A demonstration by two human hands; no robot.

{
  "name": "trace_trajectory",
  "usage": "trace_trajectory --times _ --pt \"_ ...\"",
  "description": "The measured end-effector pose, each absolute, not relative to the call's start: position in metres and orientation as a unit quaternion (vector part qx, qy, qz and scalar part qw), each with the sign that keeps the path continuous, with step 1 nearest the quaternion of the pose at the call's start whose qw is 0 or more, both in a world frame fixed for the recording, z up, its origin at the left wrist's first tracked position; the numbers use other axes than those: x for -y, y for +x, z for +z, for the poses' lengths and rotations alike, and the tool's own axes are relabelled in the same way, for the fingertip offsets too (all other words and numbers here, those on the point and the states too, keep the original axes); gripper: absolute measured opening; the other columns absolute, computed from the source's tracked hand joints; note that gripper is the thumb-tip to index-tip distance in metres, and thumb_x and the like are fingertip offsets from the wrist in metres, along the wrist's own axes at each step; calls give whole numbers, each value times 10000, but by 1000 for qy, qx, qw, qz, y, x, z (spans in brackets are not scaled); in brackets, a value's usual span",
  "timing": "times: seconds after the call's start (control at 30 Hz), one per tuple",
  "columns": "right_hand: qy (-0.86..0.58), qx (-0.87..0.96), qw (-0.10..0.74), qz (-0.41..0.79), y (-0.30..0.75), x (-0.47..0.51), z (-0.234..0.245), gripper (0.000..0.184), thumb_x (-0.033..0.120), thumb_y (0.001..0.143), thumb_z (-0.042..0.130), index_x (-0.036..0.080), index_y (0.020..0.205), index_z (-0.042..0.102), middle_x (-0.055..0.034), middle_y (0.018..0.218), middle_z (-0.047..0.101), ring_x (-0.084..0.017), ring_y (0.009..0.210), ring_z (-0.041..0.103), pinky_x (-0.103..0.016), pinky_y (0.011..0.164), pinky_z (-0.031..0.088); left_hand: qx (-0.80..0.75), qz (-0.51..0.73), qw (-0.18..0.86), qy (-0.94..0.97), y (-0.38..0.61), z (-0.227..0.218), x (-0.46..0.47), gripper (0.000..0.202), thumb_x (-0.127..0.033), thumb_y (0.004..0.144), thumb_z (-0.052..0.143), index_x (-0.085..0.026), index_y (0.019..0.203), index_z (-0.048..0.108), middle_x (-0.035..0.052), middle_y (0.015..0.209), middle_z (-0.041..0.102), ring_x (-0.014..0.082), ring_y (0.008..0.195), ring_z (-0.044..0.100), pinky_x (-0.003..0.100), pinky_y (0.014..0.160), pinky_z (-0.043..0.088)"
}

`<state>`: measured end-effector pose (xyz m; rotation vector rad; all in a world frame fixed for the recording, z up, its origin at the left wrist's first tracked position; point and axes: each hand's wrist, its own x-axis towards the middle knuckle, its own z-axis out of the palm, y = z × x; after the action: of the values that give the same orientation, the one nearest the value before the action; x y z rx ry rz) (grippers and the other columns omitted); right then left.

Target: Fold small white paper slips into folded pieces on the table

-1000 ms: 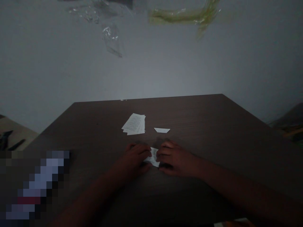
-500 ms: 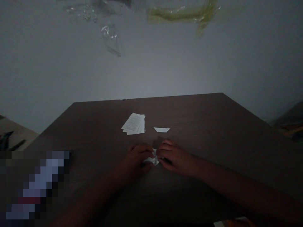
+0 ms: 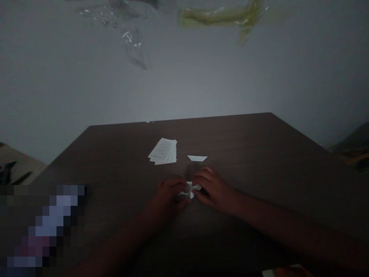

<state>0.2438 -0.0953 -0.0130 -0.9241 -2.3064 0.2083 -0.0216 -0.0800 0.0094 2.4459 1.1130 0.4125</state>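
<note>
A small folded piece of white paper (image 3: 189,189) is on the table between my hands, its flaps standing partly apart. My left hand (image 3: 171,192) grips its left side, thumb below and fingers above. On the other side my right hand (image 3: 209,188) pinches the paper's right part between thumb and fingers. My fingers hide much of its edges. Just beyond my right hand lies a flat folded paper shaped like a trapezoid (image 3: 197,158). Farther left is a fanned stack of printed paper sheets (image 3: 163,151).
The dark wooden table (image 3: 236,142) meets a pale wall (image 3: 201,84) at its far edge. Clear tape and yellow tape (image 3: 213,17) stick to the wall. A blurred-out pixelated object (image 3: 52,219) lies at the left. Something orange and white (image 3: 288,271) shows at the bottom edge.
My right fingers have shifted slightly, and more of the folded paper shows between my hands, its flaps more spread. The stack and trapezoid paper stay put.
</note>
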Motion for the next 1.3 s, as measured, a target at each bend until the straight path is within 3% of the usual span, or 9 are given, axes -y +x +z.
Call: trace_trajectory --times 0.23,0.53,0.8,1.3 --pt "-314 905 287 -7 247 101 -10 152 178 1194 655 217 1217 800 -94 1134 825 -276 1031 734 -453 963 614 -426 187 178 867 -26 6 73 232 -99 990 828 -255 1162 818 73 1404 875 336 1341 831 511 1201 652" --pt "-298 927 226 -9 241 105 -6 223 166 1193 633 182 1315 820 -125 1320 884 -294 1244 793 -479 1099 652 -413 189 204 867 -34 -9 64 256 -186 971 861 -287 1207 854 79 1422 878 322 1325 841 510 1224 666" --pt "-327 928 172 42 241 111 -4 346 199 1172 674 189 1500 781 -145 1525 841 -359 1500 709 -637 1323 524 -416 191 219 862 -36 -2 68 276 -172 977 827 -291 1224 855 82 1452 873 329 1355 830 526 1254 650" --pt "-372 919 127 39 236 119 5 365 329 1204 697 182 1522 798 -125 1620 802 -406 1516 672 -637 1272 551 -431 203 250 843 -33 -1 70 258 -134 977 836 -262 1201 840 89 1458 862 327 1381 814 514 1266 631"
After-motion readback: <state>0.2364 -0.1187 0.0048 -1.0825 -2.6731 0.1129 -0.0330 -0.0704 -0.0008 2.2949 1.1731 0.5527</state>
